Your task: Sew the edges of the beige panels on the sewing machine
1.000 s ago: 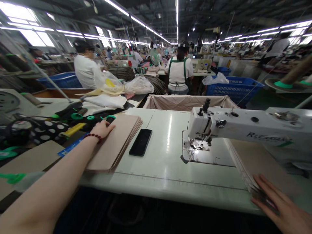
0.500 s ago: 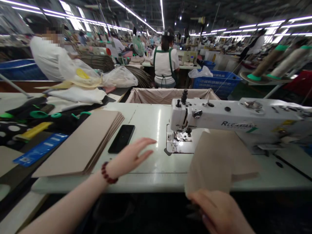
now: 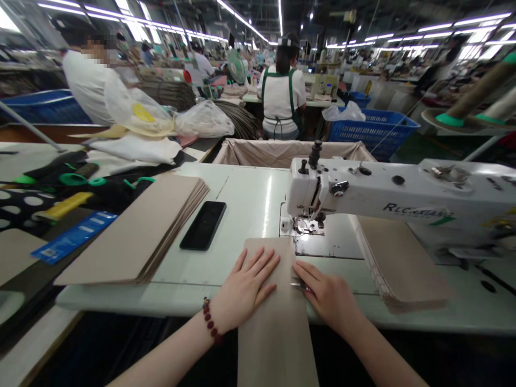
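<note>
A beige fabric panel [image 3: 278,328] lies lengthwise at the table's front edge, its near end hanging down toward me. My left hand [image 3: 245,290] rests flat on it with the fingers spread. At the panel's right edge is my right hand [image 3: 328,295], fingers closed, with fingertips touching the edge. A small shiny metal tool, apparently thread snips [image 3: 299,285], pokes out from under those fingers; most of it is hidden. Just beyond the panel's far end stand the presser foot and needle plate of the white sewing machine [image 3: 342,188].
A stack of beige panels [image 3: 133,231] lies left, beside a black phone [image 3: 203,226]. Another beige pile [image 3: 403,258] sits right, under the machine arm. Behind the table is a cloth-lined bin [image 3: 258,153]. A blue ruler-like strip [image 3: 74,236] lies far left. Co-workers sit beyond.
The panel in my right hand has come left from the right-hand pile to in front of the needle. My left hand has settled on it. The view has shifted slightly.
</note>
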Motion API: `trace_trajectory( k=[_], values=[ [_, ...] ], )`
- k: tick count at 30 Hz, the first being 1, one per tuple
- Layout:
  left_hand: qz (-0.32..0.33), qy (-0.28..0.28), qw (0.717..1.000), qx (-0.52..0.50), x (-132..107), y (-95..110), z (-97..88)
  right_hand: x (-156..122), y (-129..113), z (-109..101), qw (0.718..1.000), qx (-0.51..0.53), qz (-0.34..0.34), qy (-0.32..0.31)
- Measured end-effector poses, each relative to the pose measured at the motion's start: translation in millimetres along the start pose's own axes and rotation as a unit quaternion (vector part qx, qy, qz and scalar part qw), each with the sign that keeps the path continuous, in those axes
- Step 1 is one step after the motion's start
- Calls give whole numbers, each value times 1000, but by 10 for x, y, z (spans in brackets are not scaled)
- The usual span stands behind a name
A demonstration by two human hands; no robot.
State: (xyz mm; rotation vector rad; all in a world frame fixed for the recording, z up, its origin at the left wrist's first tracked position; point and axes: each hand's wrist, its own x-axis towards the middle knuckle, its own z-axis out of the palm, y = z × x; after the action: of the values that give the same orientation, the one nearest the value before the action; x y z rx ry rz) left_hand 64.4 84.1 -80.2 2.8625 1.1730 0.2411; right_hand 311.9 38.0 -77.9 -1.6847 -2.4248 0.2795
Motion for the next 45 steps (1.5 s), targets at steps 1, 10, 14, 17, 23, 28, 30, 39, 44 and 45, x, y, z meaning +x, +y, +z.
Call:
trace_trajectory(
  k=[1,10,14,17,23,28,30,39,44,45],
  values=[
    [-5,-4,1000,1,41,-30,-7,43,20,26,1000,-10,-5,1],
    [-1,-46,998,-46,397,-253,10,244,91,-25,999,-2,-3,35],
    [21,-52,997,-56,480,-336,-9,251,113,9,999,14,5,44],
    [30,-53,996,-58,509,-372,-9,254,113,22,999,21,9,40],
    [25,-51,996,-65,504,-367,5,257,111,19,999,25,16,32],
    [25,-42,996,-75,500,-366,1,261,113,39,999,30,11,43],
    [26,-40,996,-82,502,-372,-6,266,115,43,998,30,13,47],
    [20,-38,994,-102,516,-394,-34,277,116,60,998,22,17,56],
    [10,-48,993,-112,520,-404,-42,285,119,66,999,25,26,39],
    [9,-49,992,-114,519,-405,-42,285,118,63,999,25,26,36]
  ],
)
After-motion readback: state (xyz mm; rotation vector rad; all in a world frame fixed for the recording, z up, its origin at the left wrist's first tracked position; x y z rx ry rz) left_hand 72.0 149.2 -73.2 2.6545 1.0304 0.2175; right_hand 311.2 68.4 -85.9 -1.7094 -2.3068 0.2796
